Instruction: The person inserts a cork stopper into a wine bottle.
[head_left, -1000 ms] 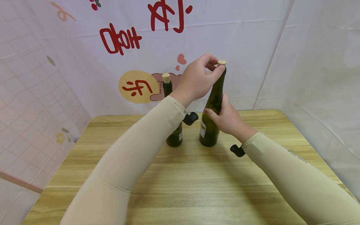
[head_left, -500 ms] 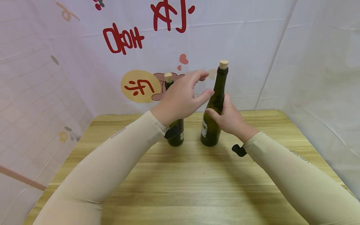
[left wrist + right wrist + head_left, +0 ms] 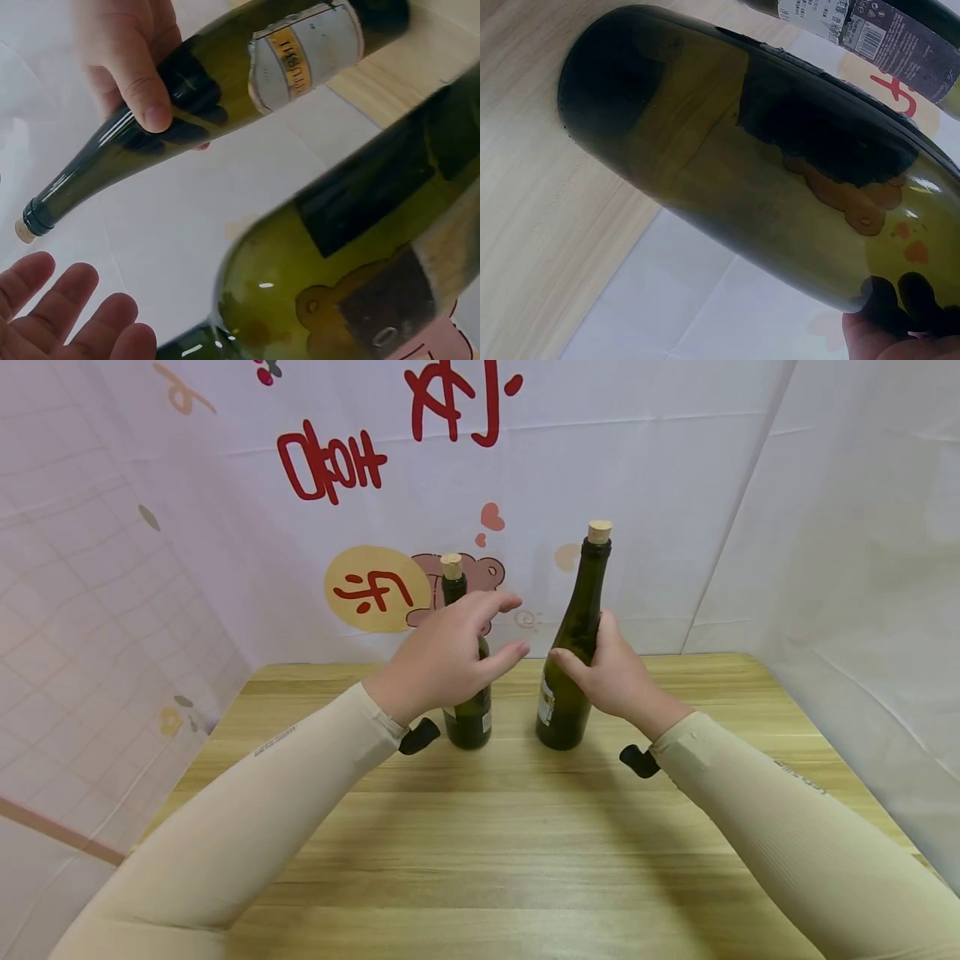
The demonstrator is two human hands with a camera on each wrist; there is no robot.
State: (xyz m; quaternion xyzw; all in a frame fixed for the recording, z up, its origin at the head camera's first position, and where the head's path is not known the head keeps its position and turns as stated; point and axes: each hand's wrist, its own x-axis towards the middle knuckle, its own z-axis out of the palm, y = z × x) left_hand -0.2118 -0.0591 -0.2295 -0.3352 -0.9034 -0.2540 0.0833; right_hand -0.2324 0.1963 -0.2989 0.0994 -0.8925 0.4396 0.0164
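Two dark green wine bottles stand upright on the wooden table, each with a cork in its mouth. My right hand (image 3: 618, 672) grips the right-hand wine bottle (image 3: 577, 627) around its body, thumb on the near side. Its cork (image 3: 599, 532) sticks up from the neck, and its torn label (image 3: 307, 56) shows in the left wrist view. My left hand (image 3: 450, 652) holds nothing; its fingers are spread and relaxed in front of the left-hand wine bottle (image 3: 469, 727). That bottle's cork (image 3: 452, 566) shows above the hand, while its shoulder is partly hidden behind it.
The wooden table (image 3: 480, 860) ends at a white cloth backdrop (image 3: 645, 485) with red printed characters. More white cloth (image 3: 885, 568) hangs at the right side. Black wrist cameras (image 3: 420, 737) jut out below both wrists.
My left hand has come off the cork of the right-hand bottle and moved left and down, in front of the left-hand bottle. The right hand keeps its grip; the bottle now stands straighter in view.
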